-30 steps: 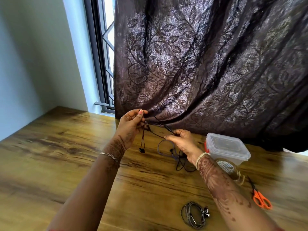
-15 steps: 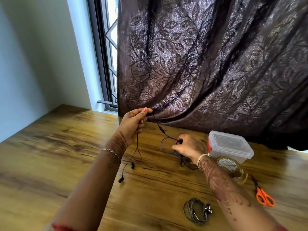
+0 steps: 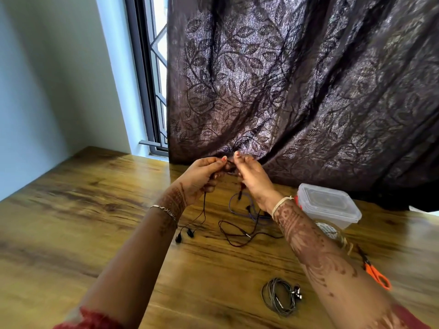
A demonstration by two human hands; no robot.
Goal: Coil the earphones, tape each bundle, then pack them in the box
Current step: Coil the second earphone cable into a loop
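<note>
The left hand (image 3: 202, 176) and the right hand (image 3: 251, 179) are meeting just in front of the curtain (image 3: 297, 91). Both are pinching the black earphones (image 3: 204, 210) with curled fingers. The cord is hanging from the left hand, and its buds are lying on the table (image 3: 71, 222). Purple earphones (image 3: 234, 206) are lying loose under the right wrist. A coiled grey bundle (image 3: 279, 295) is sitting by the right arm. The shut box (image 3: 330, 207), tape (image 3: 329, 230) and orange scissors (image 3: 375, 273) are crowding the right side. The hands are getting more room on their left.
</note>
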